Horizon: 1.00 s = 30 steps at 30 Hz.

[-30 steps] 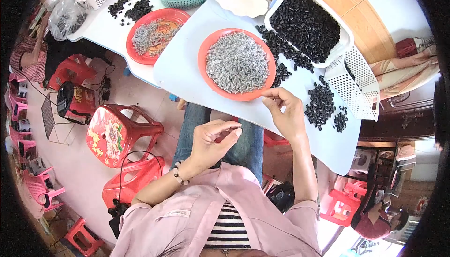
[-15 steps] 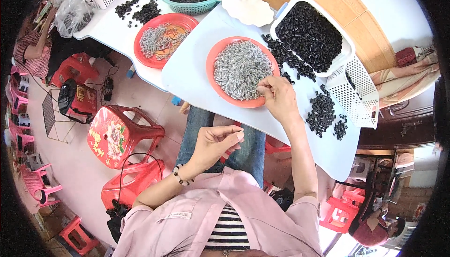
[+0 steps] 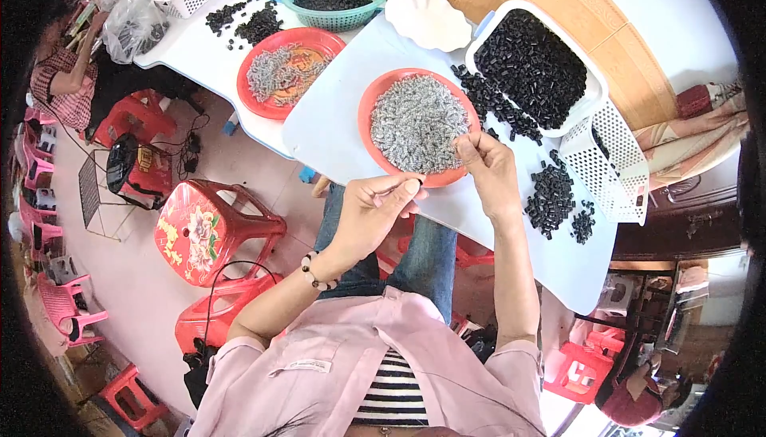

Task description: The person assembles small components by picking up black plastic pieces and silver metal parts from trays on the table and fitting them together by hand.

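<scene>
Coils [image 3: 419, 118], silvery, heaped inside red dish [image 3: 447, 179]; probably light, springy, slippery, best pinched singly by the ends; right hand [image 3: 491, 172], knuckles up, at dish's near-right edge, pinched closed, cannot tell on what; left hand [image 3: 369, 218] just nearside of dish, pinching small dark piece [image 3: 420, 183].

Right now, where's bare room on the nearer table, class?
Bare: tabletop left of the red bowl, and the near right corner below the loose black pieces. Crowded: the far right, with white tray and perforated basket.
</scene>
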Each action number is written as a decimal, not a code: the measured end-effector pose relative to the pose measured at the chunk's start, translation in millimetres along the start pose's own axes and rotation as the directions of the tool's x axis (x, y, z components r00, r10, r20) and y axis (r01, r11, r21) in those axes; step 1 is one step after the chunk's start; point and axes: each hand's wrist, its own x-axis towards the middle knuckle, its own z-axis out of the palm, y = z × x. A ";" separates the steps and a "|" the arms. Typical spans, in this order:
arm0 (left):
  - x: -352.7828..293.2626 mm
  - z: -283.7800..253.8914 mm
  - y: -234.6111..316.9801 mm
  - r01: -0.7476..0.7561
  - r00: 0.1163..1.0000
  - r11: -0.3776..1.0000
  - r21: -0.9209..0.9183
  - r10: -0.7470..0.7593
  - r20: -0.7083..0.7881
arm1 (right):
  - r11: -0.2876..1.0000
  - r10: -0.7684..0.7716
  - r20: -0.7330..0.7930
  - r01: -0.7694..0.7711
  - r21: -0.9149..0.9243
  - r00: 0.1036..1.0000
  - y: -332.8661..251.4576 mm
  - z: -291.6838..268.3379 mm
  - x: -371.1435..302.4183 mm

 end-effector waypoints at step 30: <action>76.6 2.6 25.0 -0.216 0.976 0.876 0.432 0.185 0.112 | 0.937 -0.253 -0.066 0.227 -0.264 0.965 -11.8 23.4 6.3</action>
